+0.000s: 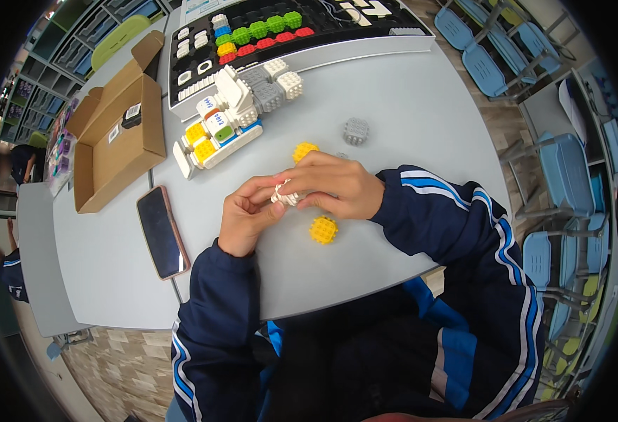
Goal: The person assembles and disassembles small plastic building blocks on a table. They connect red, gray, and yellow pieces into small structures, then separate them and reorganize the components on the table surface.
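Observation:
My left hand (245, 218) and my right hand (337, 186) meet over the grey table (407, 119), both pinching a small white studded block piece (285, 197) between the fingertips. A yellow studded cube (323, 230) lies just below my right hand, and a second yellow cube (304, 150) peeks out above it. A grey cube (355, 131) sits a little farther back. Behind my hands lies a partly built model (228, 123) of white, yellow, grey and blue blocks.
A black phone (162, 231) lies face up to the left. An open cardboard box (115, 133) sits at the far left. A black tray (288, 32) with coloured blocks runs along the back edge. Blue chairs (562, 176) stand on the right. Other people are at far left.

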Tool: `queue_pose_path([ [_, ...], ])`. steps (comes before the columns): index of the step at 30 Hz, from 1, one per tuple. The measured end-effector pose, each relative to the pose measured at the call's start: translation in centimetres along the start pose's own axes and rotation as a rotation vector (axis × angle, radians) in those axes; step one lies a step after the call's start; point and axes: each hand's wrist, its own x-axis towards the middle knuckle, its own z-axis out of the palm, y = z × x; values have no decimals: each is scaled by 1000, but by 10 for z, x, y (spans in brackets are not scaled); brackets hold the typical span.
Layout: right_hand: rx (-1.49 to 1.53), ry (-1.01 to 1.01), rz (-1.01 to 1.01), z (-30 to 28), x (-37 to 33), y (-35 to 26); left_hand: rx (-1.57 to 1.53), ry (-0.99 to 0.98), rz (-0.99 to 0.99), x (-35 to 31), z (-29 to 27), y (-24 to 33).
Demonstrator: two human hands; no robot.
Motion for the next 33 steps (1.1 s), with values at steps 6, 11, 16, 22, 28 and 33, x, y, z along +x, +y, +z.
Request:
queue_pose_path([
  [6, 56, -85, 57, -2, -4, 0, 16, -75, -99, -1, -2, 7],
  [11, 121, -61, 39, -1, -5, 2, -171, -117, -141, 1, -9, 4],
  [16, 11, -37, 63, -3, -1, -4, -217, -84, -138, -2, 1, 7],
  [22, 26, 7, 112, -1, 0, -4, -190, 31, -71, -5, 6, 9],
  [28, 38, 20, 151, 1, -2, -8, -230, 59, -54, -6, 19, 13],
  [33, 112, -22, 136, 2, -4, -4, -247, 32, -93, -4, 17, 3],
])
